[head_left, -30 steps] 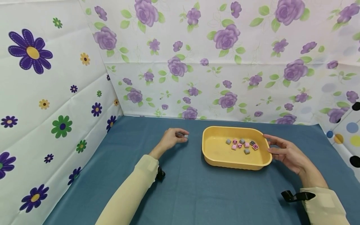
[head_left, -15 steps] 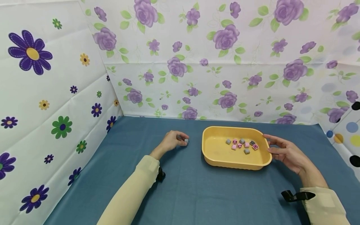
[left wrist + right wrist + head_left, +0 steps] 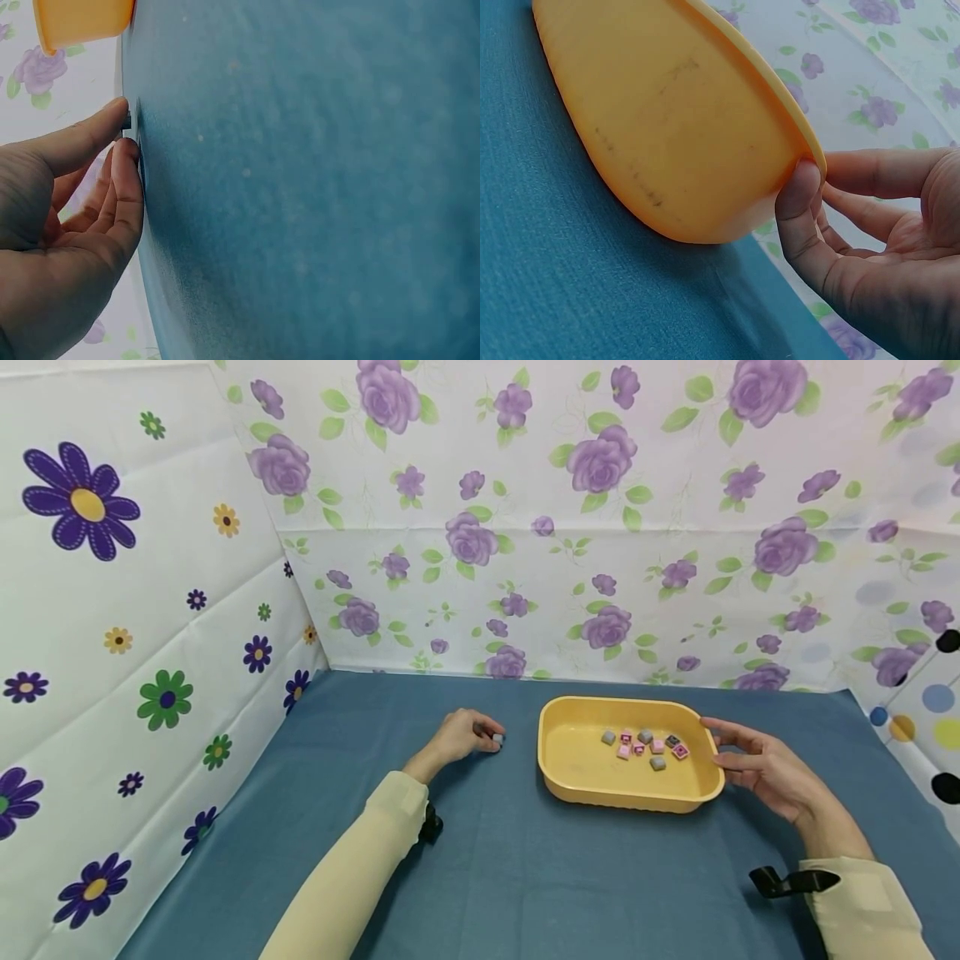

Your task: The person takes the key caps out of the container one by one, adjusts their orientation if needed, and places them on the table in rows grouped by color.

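Thumb and fingertips of my left hand [image 3: 462, 737] pinch a small grey cube [image 3: 498, 739] low over the blue cloth, left of the yellow tray [image 3: 592, 795]. In the left wrist view, only a dark bit of the cube [image 3: 127, 120] shows between thumb and fingers, right at the cloth. My right hand [image 3: 765, 768] holds the tray's right end by the rim. The right wrist view has the thumb [image 3: 799, 187] against the tray's outer wall. Inside the tray lie several small pink cubes [image 3: 657, 746] and grey cubes [image 3: 608, 737], toward its middle and right.
A blue cloth [image 3: 517, 877] covers the table. Behind it hangs a white curtain with purple roses [image 3: 470, 537], and another with daisies [image 3: 88, 502] closes off the left side. Both forearms wear pale sleeves [image 3: 352, 860] with black wrist straps.
My left hand has come down slightly with the grey cube, bringing it closer to the cloth. My right hand and the tray have stayed in place.
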`<state>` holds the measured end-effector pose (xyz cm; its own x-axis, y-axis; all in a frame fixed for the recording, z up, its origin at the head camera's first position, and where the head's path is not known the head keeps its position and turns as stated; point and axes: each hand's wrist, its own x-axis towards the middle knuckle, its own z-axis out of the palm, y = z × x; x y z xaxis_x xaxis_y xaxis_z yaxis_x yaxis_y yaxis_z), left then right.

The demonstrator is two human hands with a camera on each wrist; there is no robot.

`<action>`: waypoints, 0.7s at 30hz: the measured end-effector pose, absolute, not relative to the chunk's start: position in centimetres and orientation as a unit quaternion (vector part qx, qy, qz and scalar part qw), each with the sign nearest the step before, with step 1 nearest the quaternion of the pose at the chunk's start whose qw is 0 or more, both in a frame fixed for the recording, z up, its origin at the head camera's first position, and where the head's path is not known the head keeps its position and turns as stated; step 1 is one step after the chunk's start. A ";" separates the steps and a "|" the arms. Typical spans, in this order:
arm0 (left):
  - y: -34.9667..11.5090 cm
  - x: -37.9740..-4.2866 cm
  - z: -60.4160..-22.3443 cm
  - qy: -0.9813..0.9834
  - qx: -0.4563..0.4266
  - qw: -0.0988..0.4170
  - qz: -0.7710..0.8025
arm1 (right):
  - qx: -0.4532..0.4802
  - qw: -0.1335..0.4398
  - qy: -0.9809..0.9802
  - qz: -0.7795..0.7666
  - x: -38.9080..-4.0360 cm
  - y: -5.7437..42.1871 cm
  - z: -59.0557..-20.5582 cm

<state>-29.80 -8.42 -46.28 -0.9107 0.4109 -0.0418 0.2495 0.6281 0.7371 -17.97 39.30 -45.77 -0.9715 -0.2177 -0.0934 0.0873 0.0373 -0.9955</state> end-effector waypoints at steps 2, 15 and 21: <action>-8.3 -29.7 -46.3 0.897 0.181 0.104 0.389 | -0.045 0.111 0.712 -0.692 -18.0 39.3 -45.8; -8.0 -29.6 -46.1 0.904 0.186 0.100 0.373 | -0.051 0.110 0.709 -0.694 -18.0 39.3 -45.8; -8.0 -29.6 -46.1 0.904 0.183 0.101 0.374 | -0.051 0.109 0.709 -0.695 -18.0 39.3 -45.9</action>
